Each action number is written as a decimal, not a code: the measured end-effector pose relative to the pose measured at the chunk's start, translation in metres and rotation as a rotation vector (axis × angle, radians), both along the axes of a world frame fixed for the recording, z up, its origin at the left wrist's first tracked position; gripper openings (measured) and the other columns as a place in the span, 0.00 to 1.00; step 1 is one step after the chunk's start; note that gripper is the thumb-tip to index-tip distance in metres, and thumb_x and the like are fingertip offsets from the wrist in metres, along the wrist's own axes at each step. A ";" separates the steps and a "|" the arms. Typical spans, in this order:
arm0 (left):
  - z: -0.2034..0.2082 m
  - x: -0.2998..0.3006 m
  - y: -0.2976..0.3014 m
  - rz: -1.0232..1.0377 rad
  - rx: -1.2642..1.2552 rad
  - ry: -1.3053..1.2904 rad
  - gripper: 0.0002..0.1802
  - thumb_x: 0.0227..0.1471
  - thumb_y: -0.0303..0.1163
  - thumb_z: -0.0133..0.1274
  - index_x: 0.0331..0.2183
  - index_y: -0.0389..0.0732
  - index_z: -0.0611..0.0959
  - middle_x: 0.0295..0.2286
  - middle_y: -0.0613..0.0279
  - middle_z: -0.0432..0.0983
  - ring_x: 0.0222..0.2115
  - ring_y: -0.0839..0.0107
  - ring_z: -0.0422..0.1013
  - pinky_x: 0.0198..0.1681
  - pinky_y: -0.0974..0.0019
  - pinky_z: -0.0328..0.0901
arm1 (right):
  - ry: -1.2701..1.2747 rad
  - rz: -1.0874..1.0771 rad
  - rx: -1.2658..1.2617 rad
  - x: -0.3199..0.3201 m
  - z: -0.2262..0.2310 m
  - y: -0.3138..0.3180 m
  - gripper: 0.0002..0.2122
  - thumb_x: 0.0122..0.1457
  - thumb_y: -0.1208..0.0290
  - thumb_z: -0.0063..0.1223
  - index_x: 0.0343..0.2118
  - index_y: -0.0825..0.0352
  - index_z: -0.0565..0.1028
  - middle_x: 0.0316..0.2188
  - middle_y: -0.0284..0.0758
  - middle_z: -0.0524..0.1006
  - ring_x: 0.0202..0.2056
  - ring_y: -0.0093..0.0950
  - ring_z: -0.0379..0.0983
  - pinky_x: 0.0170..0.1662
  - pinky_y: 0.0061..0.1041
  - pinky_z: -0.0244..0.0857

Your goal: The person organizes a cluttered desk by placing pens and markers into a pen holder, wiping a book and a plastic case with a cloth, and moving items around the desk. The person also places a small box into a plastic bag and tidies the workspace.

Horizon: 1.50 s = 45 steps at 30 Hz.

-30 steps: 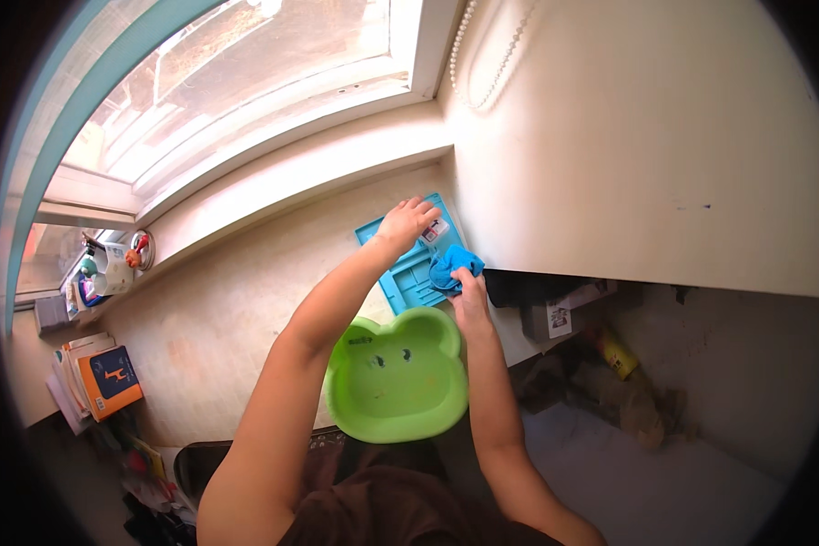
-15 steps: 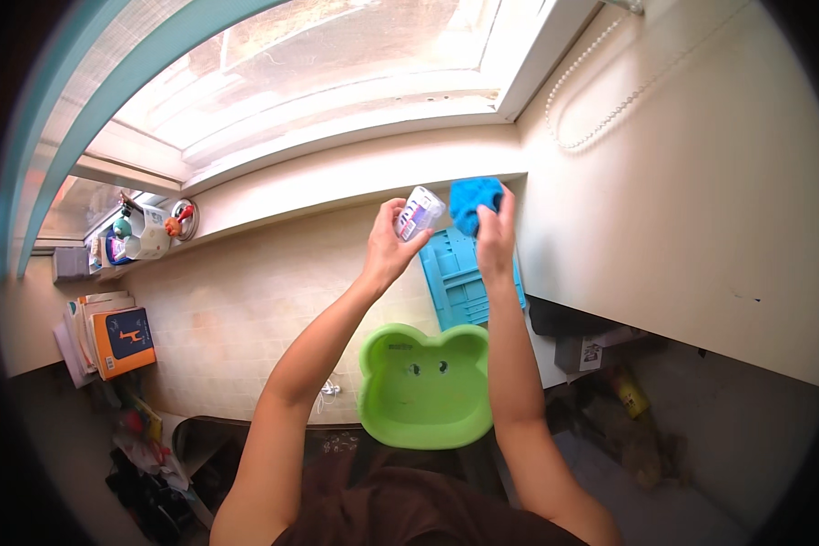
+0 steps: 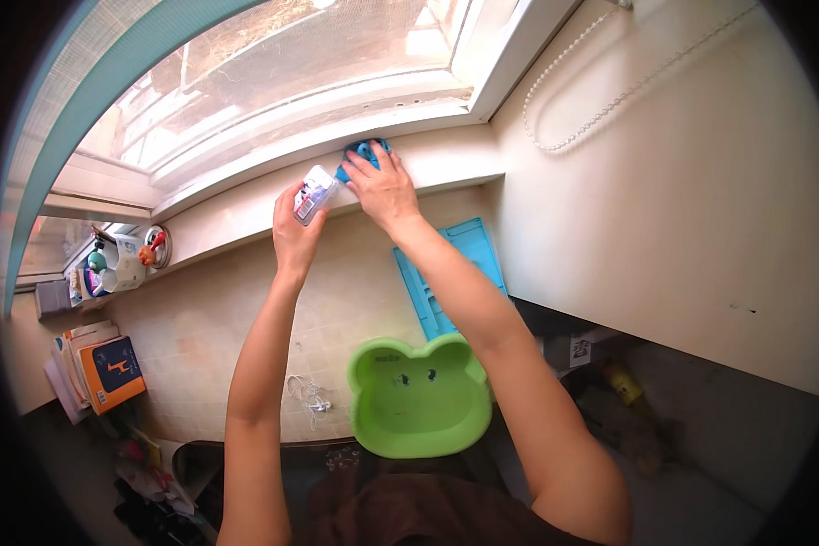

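Observation:
My left hand (image 3: 296,235) is closed around a small clear plastic box (image 3: 316,195) with a printed label, held up just in front of the window sill (image 3: 441,156). What lies inside the box is hard to make out. Beside it, my right hand (image 3: 384,189) presses a crumpled blue cloth (image 3: 346,171) down on the sill, close to the window frame. The fingers lie over the cloth and cover part of it.
A green basin (image 3: 419,414) stands at the near edge of the table (image 3: 200,346), with a blue plastic tray (image 3: 478,255) behind it. White earphones (image 3: 314,400) lie left of the basin. Books (image 3: 114,369) and small items (image 3: 123,259) are at the left. A bead chain (image 3: 601,118) hangs right.
My right hand has carried the blue cloth left and away from me, down onto the sill. My left hand has shifted left with the plastic box. The view has moved slightly.

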<state>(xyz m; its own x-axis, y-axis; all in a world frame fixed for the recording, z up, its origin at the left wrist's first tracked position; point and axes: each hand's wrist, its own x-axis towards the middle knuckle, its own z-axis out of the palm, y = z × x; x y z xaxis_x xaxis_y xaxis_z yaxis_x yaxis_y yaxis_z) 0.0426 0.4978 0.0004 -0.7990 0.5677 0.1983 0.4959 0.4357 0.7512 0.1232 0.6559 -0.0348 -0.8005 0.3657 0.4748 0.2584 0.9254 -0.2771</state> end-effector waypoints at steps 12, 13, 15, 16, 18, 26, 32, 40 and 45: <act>0.015 0.035 0.062 -0.183 -0.004 -0.010 0.29 0.36 0.25 0.62 0.45 0.38 0.72 0.42 0.51 0.69 0.45 0.56 0.65 0.48 0.60 0.63 | -0.201 -0.494 0.073 0.078 0.000 0.106 0.14 0.52 0.68 0.51 0.43 0.60 0.74 0.48 0.26 0.72 0.48 0.42 0.63 0.48 0.34 0.64; 0.016 0.036 0.067 -0.195 -0.010 -0.009 0.29 0.36 0.25 0.62 0.44 0.37 0.72 0.41 0.51 0.69 0.44 0.56 0.66 0.47 0.60 0.63 | -0.223 -0.529 0.112 0.077 -0.002 0.107 0.13 0.52 0.69 0.51 0.42 0.61 0.75 0.48 0.27 0.71 0.46 0.42 0.63 0.47 0.33 0.65; 0.017 0.037 0.076 -0.250 -0.014 0.019 0.30 0.35 0.26 0.63 0.44 0.37 0.71 0.41 0.51 0.69 0.43 0.56 0.67 0.47 0.61 0.63 | -0.272 -0.579 0.155 0.076 0.001 0.103 0.12 0.51 0.72 0.51 0.40 0.63 0.75 0.47 0.29 0.71 0.43 0.42 0.65 0.44 0.32 0.66; 0.017 0.038 0.081 -0.280 -0.015 0.033 0.30 0.35 0.26 0.64 0.44 0.37 0.71 0.41 0.51 0.70 0.43 0.56 0.67 0.46 0.61 0.64 | -0.300 -0.598 0.161 0.080 0.002 0.100 0.11 0.50 0.74 0.51 0.38 0.64 0.75 0.46 0.30 0.71 0.42 0.42 0.65 0.43 0.31 0.66; 0.017 0.040 0.091 -0.290 -0.027 0.024 0.31 0.34 0.27 0.65 0.43 0.38 0.72 0.41 0.52 0.70 0.42 0.55 0.68 0.46 0.61 0.64 | -0.355 -0.603 0.130 0.088 0.010 0.095 0.10 0.49 0.76 0.50 0.36 0.65 0.75 0.45 0.32 0.71 0.39 0.41 0.66 0.41 0.30 0.67; 0.001 0.058 0.157 -0.391 0.072 0.142 0.28 0.33 0.29 0.65 0.40 0.40 0.74 0.43 0.57 0.71 0.45 0.56 0.67 0.47 0.60 0.64 | 0.201 -0.363 -0.704 0.170 0.022 0.050 0.13 0.56 0.75 0.48 0.44 0.67 0.73 0.40 0.36 0.73 0.39 0.31 0.71 0.39 0.26 0.67; -0.008 0.076 0.190 -0.403 0.140 0.339 0.22 0.34 0.29 0.64 0.37 0.41 0.77 0.46 0.60 0.70 0.48 0.60 0.64 0.46 0.61 0.65 | 0.504 -0.377 -1.623 0.202 0.038 0.006 0.16 0.63 0.70 0.41 0.52 0.70 0.65 0.31 0.28 0.71 0.29 0.14 0.64 0.35 0.18 0.63; -0.017 0.109 0.133 -0.361 0.092 0.484 0.28 0.37 0.33 0.63 0.45 0.45 0.75 0.50 0.62 0.64 0.46 0.57 0.62 0.48 0.60 0.62 | 0.647 -0.310 -1.866 0.271 0.024 -0.029 0.13 0.62 0.63 0.40 0.44 0.67 0.67 0.32 0.31 0.72 0.30 0.21 0.69 0.34 0.24 0.66; -0.063 0.134 0.041 -0.152 -0.145 -0.170 0.35 0.43 0.37 0.60 0.50 0.35 0.64 0.42 0.51 0.66 0.36 0.62 0.68 0.40 0.63 0.65 | 0.392 -0.515 -1.562 0.307 0.001 -0.050 0.18 0.53 0.68 0.55 0.45 0.69 0.68 0.34 0.31 0.73 0.33 0.19 0.69 0.37 0.21 0.65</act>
